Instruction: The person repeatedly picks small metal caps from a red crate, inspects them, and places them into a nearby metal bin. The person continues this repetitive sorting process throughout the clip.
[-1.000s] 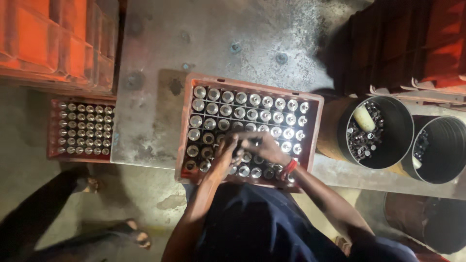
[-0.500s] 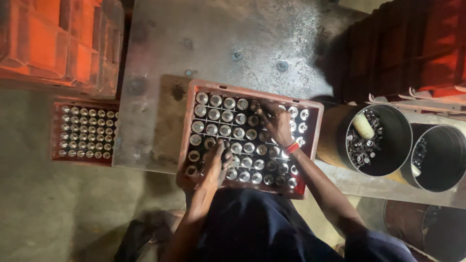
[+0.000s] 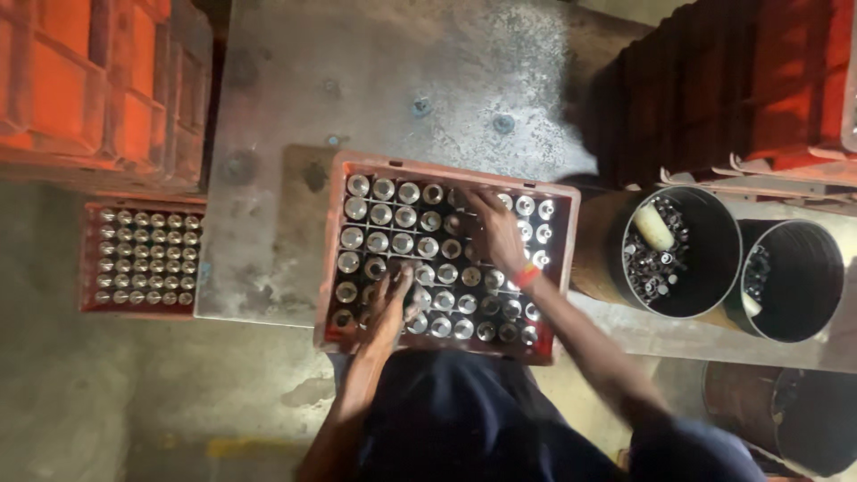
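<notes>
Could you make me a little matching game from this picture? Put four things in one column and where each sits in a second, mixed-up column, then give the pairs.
Things:
1. left hand
2. right hand
3. small crate
4. round bin

Places:
A. low on the floor, left of the table
B. right of the big crate, small metal parts inside
C. near edge of the big crate
D. far side of the big crate

Pairs: 1-C, 2-D, 3-A, 4-B

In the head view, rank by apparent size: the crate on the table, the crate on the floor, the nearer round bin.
1. Crate on the table, clearly largest.
2. Round bin and crate on the floor look alike; the floor crate lies farther away, so unranked.
</notes>
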